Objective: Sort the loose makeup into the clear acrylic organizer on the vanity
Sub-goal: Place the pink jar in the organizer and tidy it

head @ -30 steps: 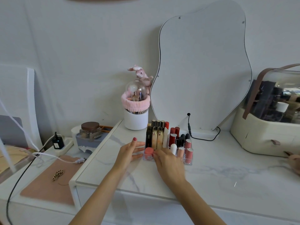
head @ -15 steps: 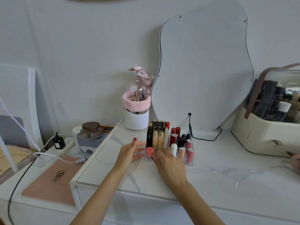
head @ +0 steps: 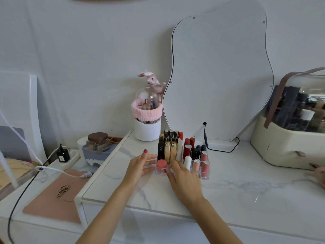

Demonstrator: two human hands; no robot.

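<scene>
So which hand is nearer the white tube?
Right. The right hand has its fingertips just in front of the white tube; the left hand rests at the organizer's far left side.

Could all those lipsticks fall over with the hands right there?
Maybe. The lipsticks stand upright and packed close in the clear organizer, so a bump from the right hand at its front edge could tip several. The left hand lies flat against the organizer's left side; a push might slide it on the smooth marble top. The black cable lies just behind, and the organizer could catch on it if shoved back.
</scene>
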